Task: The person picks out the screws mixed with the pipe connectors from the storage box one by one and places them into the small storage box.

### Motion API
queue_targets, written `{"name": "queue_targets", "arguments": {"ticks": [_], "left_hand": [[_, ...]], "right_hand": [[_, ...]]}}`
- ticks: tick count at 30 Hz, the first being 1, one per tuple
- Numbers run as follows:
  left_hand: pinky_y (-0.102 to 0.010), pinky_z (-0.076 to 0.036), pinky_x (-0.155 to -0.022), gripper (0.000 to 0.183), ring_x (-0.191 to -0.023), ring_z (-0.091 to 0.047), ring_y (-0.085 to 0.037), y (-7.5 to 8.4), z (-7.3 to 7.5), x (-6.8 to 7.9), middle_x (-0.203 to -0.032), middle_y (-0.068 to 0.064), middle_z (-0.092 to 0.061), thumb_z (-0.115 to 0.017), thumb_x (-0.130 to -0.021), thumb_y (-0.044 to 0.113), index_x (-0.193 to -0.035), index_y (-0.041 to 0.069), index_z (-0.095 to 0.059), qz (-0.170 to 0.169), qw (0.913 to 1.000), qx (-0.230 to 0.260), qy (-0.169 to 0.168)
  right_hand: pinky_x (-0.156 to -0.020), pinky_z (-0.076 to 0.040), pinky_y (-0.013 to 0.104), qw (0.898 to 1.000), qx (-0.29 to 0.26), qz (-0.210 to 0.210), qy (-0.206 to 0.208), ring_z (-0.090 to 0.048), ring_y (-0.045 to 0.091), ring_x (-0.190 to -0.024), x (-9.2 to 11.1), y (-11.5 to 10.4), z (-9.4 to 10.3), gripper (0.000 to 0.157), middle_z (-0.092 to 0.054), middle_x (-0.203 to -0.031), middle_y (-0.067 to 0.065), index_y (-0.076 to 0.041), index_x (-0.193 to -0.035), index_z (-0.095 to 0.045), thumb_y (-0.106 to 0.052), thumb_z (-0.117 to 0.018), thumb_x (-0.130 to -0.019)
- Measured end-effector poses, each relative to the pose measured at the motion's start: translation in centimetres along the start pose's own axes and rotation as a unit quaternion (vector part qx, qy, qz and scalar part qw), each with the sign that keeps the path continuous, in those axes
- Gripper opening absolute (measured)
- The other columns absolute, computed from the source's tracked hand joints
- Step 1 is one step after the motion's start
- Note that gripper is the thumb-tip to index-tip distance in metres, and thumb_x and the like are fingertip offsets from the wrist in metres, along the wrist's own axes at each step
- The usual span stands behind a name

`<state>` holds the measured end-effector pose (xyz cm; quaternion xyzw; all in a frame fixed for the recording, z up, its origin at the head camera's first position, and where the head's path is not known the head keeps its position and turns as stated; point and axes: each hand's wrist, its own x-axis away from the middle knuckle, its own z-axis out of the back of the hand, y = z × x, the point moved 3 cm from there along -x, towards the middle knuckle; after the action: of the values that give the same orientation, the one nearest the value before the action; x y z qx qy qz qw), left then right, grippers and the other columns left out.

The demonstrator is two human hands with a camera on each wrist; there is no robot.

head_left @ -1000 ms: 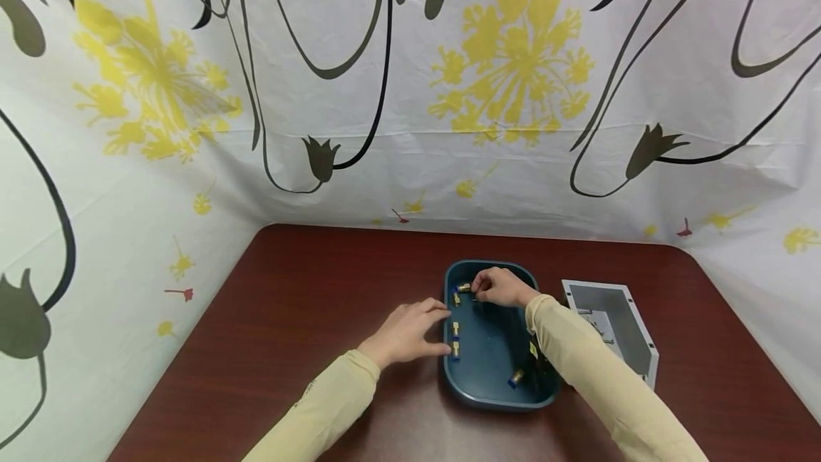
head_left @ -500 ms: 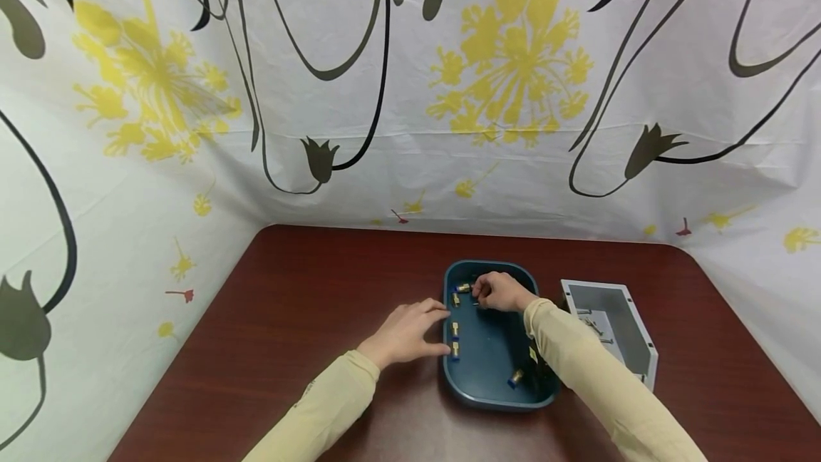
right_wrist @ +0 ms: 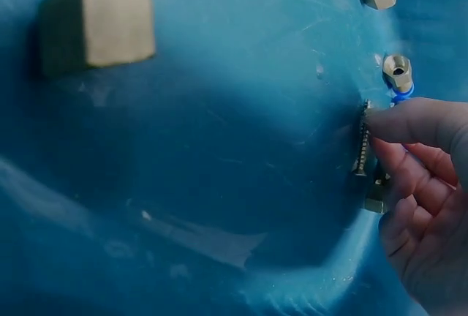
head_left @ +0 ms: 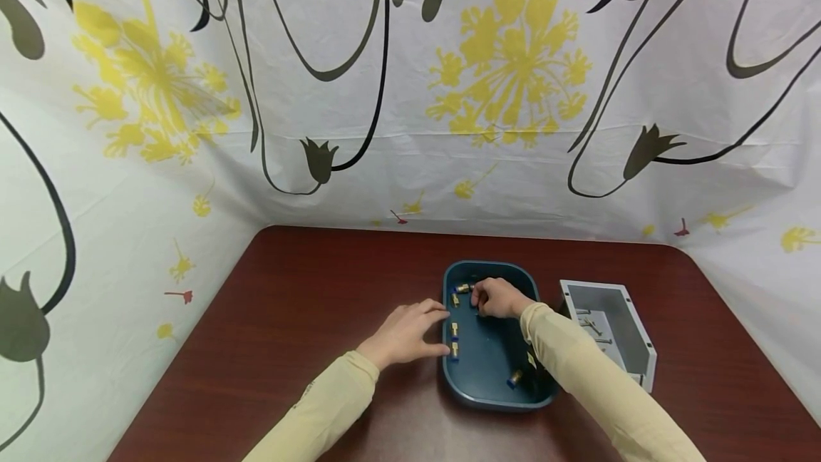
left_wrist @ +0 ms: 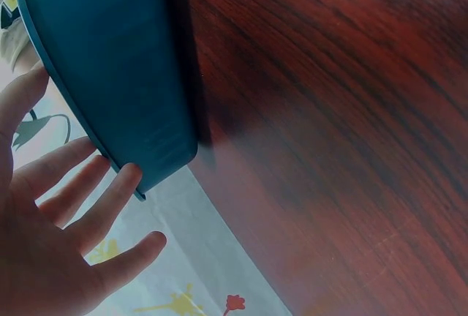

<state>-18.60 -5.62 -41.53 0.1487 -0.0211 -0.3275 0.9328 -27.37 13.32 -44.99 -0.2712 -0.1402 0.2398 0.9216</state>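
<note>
My right hand (head_left: 502, 297) is inside the far end of the dark blue tray (head_left: 490, 405). In the right wrist view, its thumb and finger pinch a screw (right_wrist: 362, 148) low over the tray floor. Brass push-in fittings with blue collars lie close to these fingers, one fitting (right_wrist: 397, 71) just beyond the thumb. Along the tray's left wall lie several such fittings, among them one fitting (head_left: 455, 351) by my left thumb. My left hand (head_left: 407, 334) rests its spread fingers against the left rim, seen from outside in the left wrist view.
To the right of the tray stands a grey open box (head_left: 631, 334) with several screws (head_left: 591, 325) in it. Another fitting (head_left: 515, 378) lies near the tray's front right. A patterned white cloth (head_left: 410, 184) hangs behind the brown table (head_left: 340, 262).
My right hand has shifted very slightly toward me within the tray, and its sleeve has moved a little left, showing more screws in the grey box. The left hand stays still.
</note>
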Motion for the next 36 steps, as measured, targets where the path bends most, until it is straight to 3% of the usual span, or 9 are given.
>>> {"name": "queue_targets", "arguments": {"ticks": [21,30,36], "left_hand": [[-0.036,-0.037,-0.087,0.058,-0.104,-0.048,-0.014,0.0,0.0,0.0,-0.121,0.0,-0.047,-0.062,-0.077,0.046,-0.123,0.013,-0.052,-0.003,1.0,-0.002,0.004],[-0.036,-0.037,-0.088,0.058,-0.105,-0.047,-0.014,0.0,0.0,0.0,-0.121,0.0,-0.047,-0.061,-0.078,0.047,-0.123,0.013,-0.052,-0.003,1.0,0.0,0.002],[-0.037,-0.036,-0.088,0.058,-0.104,-0.047,-0.013,0.0,0.0,0.0,-0.121,0.0,-0.047,-0.062,-0.078,0.046,-0.123,0.013,-0.052,-0.002,1.0,0.003,0.0]], "right_hand": [[-0.054,-0.039,0.028,0.999,0.009,-0.039,-0.013,-0.047,0.014,-0.057,-0.1,0.3,-0.8,0.013,-0.051,-0.065,-0.001,-0.01,-0.074,-0.056,-0.002,-0.066,-0.072],[-0.053,-0.038,0.029,0.999,0.024,-0.029,-0.002,-0.047,0.013,-0.057,-0.1,0.3,-1.1,0.014,-0.05,-0.065,-0.002,-0.011,-0.073,-0.056,-0.005,-0.068,-0.071],[-0.054,-0.039,0.029,1.0,0.006,-0.028,-0.009,-0.048,0.014,-0.058,-0.1,0.3,-1.1,0.013,-0.051,-0.066,-0.001,-0.011,-0.073,-0.056,-0.004,-0.067,-0.072]]}}
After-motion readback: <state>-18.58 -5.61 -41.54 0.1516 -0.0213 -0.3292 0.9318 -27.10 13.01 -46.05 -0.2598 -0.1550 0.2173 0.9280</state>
